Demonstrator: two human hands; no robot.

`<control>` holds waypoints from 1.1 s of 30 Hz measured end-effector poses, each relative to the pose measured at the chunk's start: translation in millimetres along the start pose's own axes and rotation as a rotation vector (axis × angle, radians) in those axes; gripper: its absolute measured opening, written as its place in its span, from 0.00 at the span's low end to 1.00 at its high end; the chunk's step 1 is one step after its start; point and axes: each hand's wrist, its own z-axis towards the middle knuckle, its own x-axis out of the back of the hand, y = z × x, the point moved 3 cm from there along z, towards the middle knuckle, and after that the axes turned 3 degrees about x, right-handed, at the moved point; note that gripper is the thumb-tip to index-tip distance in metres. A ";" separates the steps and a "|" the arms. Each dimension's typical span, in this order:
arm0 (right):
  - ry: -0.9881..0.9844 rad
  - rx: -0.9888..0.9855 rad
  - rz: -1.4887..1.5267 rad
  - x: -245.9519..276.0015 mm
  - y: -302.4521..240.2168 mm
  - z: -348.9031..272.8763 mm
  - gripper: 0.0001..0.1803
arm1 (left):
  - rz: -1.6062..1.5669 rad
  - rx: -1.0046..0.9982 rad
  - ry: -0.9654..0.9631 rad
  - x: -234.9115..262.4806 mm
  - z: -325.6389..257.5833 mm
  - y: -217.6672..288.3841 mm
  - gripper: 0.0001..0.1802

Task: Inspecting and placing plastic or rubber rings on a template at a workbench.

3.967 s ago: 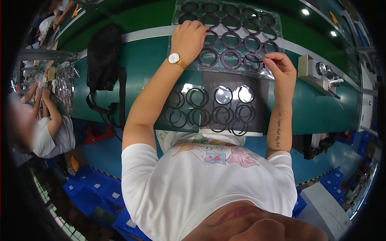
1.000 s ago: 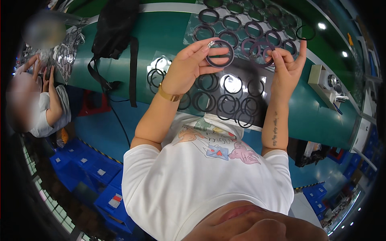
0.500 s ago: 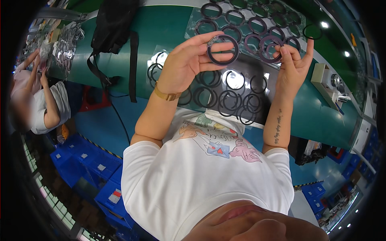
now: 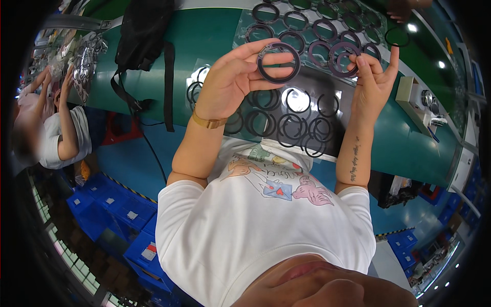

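Lying along the near edge of the green bench [image 4: 409, 158], thin black rings [image 4: 305, 122] are spread flat, some overlapping, partly on a dark flat sheet [image 4: 316, 82]. Beyond them, above the bench's middle, a thick blackish ring [image 4: 279, 81] is held by the left hand [image 4: 227, 84]. That hand is half open: the thumb is set by the ring's left rim, and the fingers are seen behind its hole. The ring's open face is turned up toward the head; its outline is almost circular, about equally long every way, and a paler patch is seen at its upper left. A gold wristband [image 4: 209, 122] is worn on the left wrist.

To the right, a thick dark-purple ring [image 4: 332, 60] is pinched by thumb and finger of the right hand [image 4: 373, 84], its face also turned upward; whether the smaller arc inside belongs to it cannot be told. One outer finger is raised straight, and a thin black hoop [image 4: 385, 37] is seen at its tip.

By the far edge, a clear plastic tray [image 4: 239, 41] is filled with rows of dark rings [image 4: 314, 31]. Near the right end, round silvery parts are held in a pale open box [image 4: 404, 94]. Toward the far left, a black fabric bag [image 4: 146, 33] is placed.
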 end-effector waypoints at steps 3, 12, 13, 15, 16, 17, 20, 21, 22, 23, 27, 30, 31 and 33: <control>-0.004 0.006 -0.003 0.1 0.1 0.5 0.46 | -0.008 0.001 -0.003 0.6 -0.5 1.0 0.30; -0.004 0.002 0.003 1.2 1.1 0.7 0.46 | 0.020 -0.014 -0.017 0.4 -1.4 2.7 0.30; -0.001 -0.002 0.009 1.3 1.3 0.6 0.46 | 0.017 -0.015 -0.020 0.2 -1.7 2.8 0.29; -0.010 0.008 0.005 0.9 1.1 0.8 0.46 | 0.018 -0.022 -0.019 0.1 -1.9 2.8 0.29; -0.009 0.008 0.011 0.9 0.9 1.0 0.46 | 0.025 -0.001 0.002 0.8 -2.2 1.8 0.29; -0.007 0.001 -0.001 0.8 0.9 0.9 0.46 | 0.041 0.014 0.027 1.9 -2.1 0.8 0.28; 0.016 -0.006 -0.010 1.8 -0.3 3.1 0.46 | 0.138 0.093 0.042 9.5 3.6 1.7 0.25; 0.030 -0.011 -0.009 2.6 -0.9 3.2 0.46 | 0.187 0.136 0.057 13.5 5.9 2.4 0.24; 0.054 -0.024 -0.013 3.8 -1.2 3.6 0.46 | 0.242 0.135 0.061 17.7 10.9 4.9 0.23; 0.042 -0.005 -0.006 4.4 -2.7 4.4 0.46 | 0.307 0.141 0.081 23.0 18.6 7.7 0.22; 0.073 0.007 -0.017 9.5 -6.2 6.9 0.46 | 0.585 0.012 0.136 39.0 77.2 14.5 0.21; 0.093 0.015 -0.027 12.6 -8.3 8.8 0.46 | 0.740 0.007 0.149 45.5 135.8 6.5 0.22; 0.095 0.018 -0.019 13.4 -8.9 9.3 0.45 | 0.780 0.022 0.149 46.7 147.9 -0.4 0.23; 0.100 0.023 -0.012 15.0 -10.5 10.1 0.45 | 1.205 -0.194 0.150 44.4 160.9 -8.2 0.24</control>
